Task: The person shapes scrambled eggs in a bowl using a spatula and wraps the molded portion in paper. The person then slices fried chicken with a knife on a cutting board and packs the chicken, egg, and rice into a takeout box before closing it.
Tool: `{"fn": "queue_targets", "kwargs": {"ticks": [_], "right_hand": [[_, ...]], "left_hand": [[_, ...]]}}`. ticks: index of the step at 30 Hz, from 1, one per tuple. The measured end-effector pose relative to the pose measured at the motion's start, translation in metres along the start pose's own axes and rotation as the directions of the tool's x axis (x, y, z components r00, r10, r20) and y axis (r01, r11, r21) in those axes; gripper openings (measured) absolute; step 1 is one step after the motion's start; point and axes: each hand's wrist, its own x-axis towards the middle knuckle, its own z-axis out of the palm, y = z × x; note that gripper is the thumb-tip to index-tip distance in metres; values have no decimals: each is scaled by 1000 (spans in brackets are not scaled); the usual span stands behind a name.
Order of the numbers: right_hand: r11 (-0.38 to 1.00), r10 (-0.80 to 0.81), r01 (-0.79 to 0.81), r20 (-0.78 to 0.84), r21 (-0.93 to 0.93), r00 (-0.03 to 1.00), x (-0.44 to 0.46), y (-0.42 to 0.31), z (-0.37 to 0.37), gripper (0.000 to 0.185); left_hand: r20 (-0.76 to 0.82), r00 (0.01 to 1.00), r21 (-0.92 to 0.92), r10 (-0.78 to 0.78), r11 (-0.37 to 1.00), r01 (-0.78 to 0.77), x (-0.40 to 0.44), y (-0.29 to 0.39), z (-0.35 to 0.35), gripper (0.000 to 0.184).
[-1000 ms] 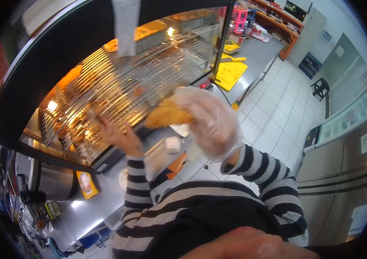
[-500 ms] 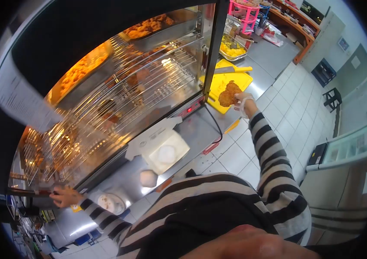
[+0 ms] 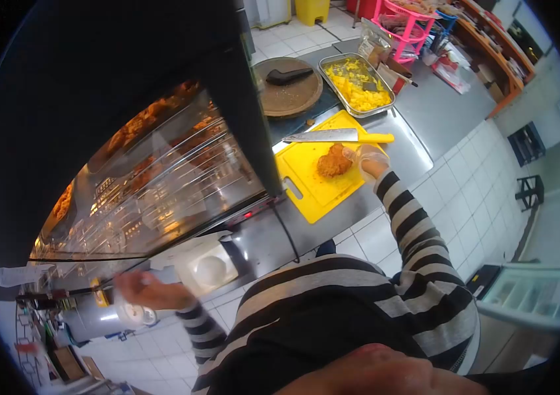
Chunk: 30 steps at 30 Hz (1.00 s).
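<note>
My right hand, in a clear plastic glove, grips a piece of fried chicken at its edge, over the yellow cutting board. Whether the chicken rests on the board I cannot tell. A large knife with a yellow handle lies across the board, just beyond the chicken. My left hand is bare and smeared by motion, near the lower front edge of the glass-fronted warming cabinet. Close to it, an open takeaway box holds a white mound that looks like rice.
Beyond the board stand a metal tray of yellow chopped food and a round wooden block with a dark-handled tool on it. A pink rack stands farther back. A black cable hangs over the counter edge.
My right hand has brought the chicken lower over the board. My left hand has moved right, off the cabinet's edge. The cabinet's glass door has come down across the racks. The view has shifted right.
</note>
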Motion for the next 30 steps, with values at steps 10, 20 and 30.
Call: {"fn": "queue_targets", "kwargs": {"ticks": [10,20,30], "right_hand": [[520,-616,565,177,-640,767,80,33,-28,23],[787,-513,522,122,-327,850,41,29,-46,27],[766,-599,592,56,-249,799,-27,48,6,19]], "left_hand": [[930,350,-48,-115,904,425,-216,144,184,35],[942,211,147,-263,883,445,-266,124,248,42],[831,552,82,-66,997,-5,-235,131,289,51]]}}
